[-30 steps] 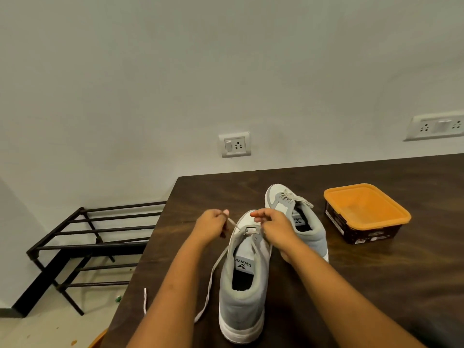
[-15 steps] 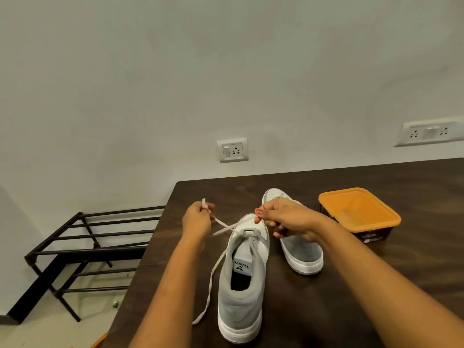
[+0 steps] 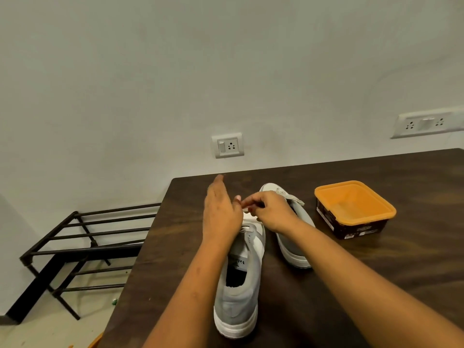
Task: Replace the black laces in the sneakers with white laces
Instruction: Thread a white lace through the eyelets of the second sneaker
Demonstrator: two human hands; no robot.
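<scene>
White flat shoelace (image 3: pixel 246 210) sits pinched in the grip of the right hand (image 3: pixel 273 213) over the toe eyelets of the nearer grey-and-white fabric sneaker (image 3: pixel 238 292) on the dark wooden tabletop (image 3: pixel 175 247), while the left hand (image 3: pixel 221 214) hovers beside it, fingers straight, holding nothing. With no hand steadying the shoe, a tug may drag it or pull the lace out of its eyelet.

On my feed, both arms over the table (image 3: pixel 414 222) are uncovered: the left hand (image 3: pixel 221 214) and the right hand (image 3: pixel 271 213) are bare, and so are the forearms behind them, right back to the near side of the table. The left forearm (image 3: pixel 198 285) carries a few small spots. The nails look short; I cannot tell whether they are painted.
</scene>
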